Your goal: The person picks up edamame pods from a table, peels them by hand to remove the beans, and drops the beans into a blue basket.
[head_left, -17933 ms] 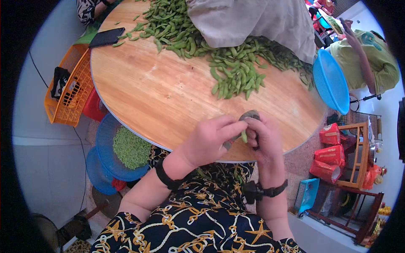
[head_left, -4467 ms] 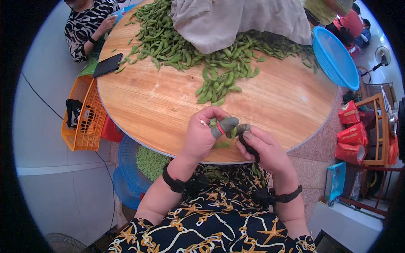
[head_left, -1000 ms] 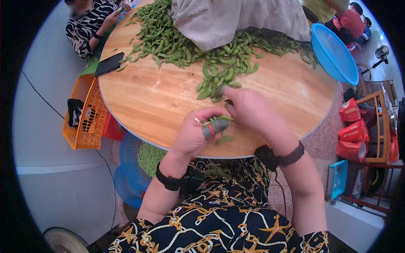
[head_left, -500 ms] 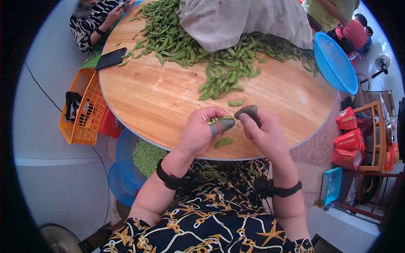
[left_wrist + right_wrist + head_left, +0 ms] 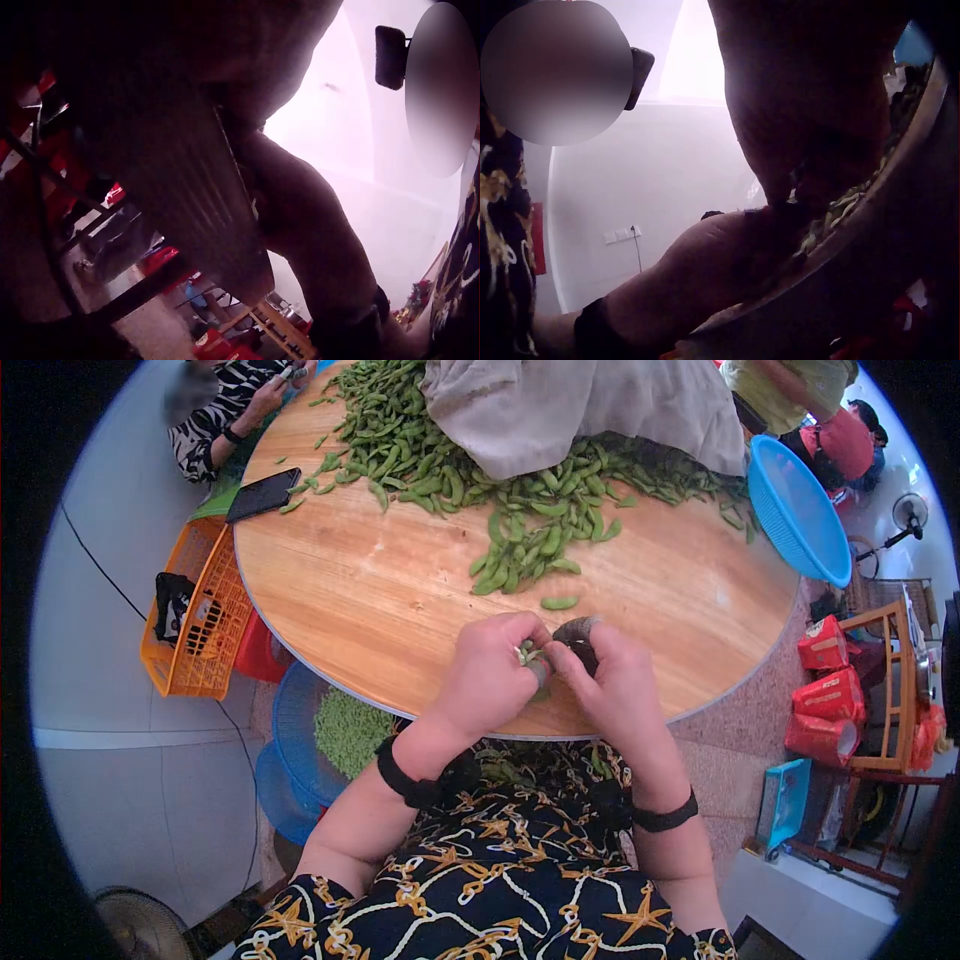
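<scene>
Hands, two, left hand (image 5: 490, 675), right hand (image 5: 612, 682), pinching one pod (image 5: 528, 654)

Green pods (image 5: 520, 550) on tan wood table (image 5: 380, 610); orange crate (image 5: 195, 610) left of table, blue basket (image 5: 800, 510) right; black/gold chain-print dress (image 5: 500, 900).

A round wooden table (image 5: 400, 610) fills the upper middle of the head view, its pale rim curving along the lower edge. A big heap of green pods (image 5: 480, 480) spreads across the top of the frame, partly under a beige cloth sack (image 5: 580, 410) at the upper centre. One single pod (image 5: 559, 603) lies apart, just below the heap, near the centre. A dark phone (image 5: 264, 494) rests at the upper left edge of the tabletop, with a few loose pods beside it.
</scene>
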### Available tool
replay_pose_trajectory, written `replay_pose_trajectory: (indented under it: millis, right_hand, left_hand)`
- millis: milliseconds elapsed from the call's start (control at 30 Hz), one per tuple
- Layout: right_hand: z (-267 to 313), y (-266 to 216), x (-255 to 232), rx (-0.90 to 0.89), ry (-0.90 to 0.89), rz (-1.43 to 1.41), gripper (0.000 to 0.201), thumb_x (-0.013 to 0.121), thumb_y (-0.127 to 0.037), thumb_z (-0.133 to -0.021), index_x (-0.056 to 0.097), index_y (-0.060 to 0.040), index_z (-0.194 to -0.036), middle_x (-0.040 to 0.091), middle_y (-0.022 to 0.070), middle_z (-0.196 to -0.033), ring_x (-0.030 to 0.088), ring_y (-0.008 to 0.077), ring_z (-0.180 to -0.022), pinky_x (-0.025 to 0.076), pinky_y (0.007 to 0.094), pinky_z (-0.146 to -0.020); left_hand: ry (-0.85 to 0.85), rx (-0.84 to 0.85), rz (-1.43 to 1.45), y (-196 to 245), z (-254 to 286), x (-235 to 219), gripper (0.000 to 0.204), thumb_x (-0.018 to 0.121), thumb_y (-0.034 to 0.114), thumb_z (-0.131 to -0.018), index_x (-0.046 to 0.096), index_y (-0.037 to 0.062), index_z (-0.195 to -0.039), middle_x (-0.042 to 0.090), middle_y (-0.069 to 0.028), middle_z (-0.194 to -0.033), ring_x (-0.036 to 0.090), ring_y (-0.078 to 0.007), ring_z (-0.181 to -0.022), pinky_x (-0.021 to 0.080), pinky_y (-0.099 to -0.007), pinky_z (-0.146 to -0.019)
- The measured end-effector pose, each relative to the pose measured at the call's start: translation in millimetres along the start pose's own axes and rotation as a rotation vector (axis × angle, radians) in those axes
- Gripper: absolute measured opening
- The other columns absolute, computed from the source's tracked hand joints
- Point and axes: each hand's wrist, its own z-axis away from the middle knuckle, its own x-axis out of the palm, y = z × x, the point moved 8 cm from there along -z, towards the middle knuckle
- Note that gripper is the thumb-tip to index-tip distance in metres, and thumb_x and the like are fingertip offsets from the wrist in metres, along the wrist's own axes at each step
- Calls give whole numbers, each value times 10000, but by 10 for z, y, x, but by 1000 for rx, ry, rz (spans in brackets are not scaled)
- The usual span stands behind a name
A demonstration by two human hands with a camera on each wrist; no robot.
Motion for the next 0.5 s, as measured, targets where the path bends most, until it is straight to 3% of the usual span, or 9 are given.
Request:
replay_pose_trajectory:
  millis: [200,300,400,467,500]
  right_hand:
    - [25,31,13,3,28,3,269,629,-240,-791,543,5,-720,569,195,-632,575,351,-587,451,396,-522]
    - [-5,99,29,51,-48,62,271,628,-247,-790,545,1,-721,570,206,-648,571,368,-605,450,407,-525]
    - [-32,169,11,5,-39,11,274,628,-244,-794,542,6,-724,564,171,-605,569,306,-528,440,373,-497]
    - [-17,312,78,146,-145,-305,262,609,-239,-821,540,-13,-708,531,64,-546,499,151,-456,393,293,-442]
    - [-16,286,36,147,-139,-308,262,609,-239,-821,540,-13,-708,531,64,-546,499,151,-456,393,293,-442]
  left_hand:
    - [-17,-3,-18,-11,-11,39,95,586,-15,-610,551,2,-697,571,-136,-666,554,-229,-614,435,-308,-582]
    - [-53,2,-48,-8,7,74,139,613,-20,-609,565,7,-737,583,-125,-698,565,-210,-641,445,-290,-609]
    - [-20,-22,72,31,15,41,219,665,5,-631,584,6,-835,612,-153,-781,606,-258,-711,472,-330,-636]
    - [-101,-41,215,-8,23,53,227,682,15,-685,601,9,-897,632,-77,-795,597,-152,-715,474,-273,-644]
    - [-106,-38,211,-23,28,45,227,682,15,-685,601,9,-897,632,-77,-795,597,-152,-715,474,-273,-644]
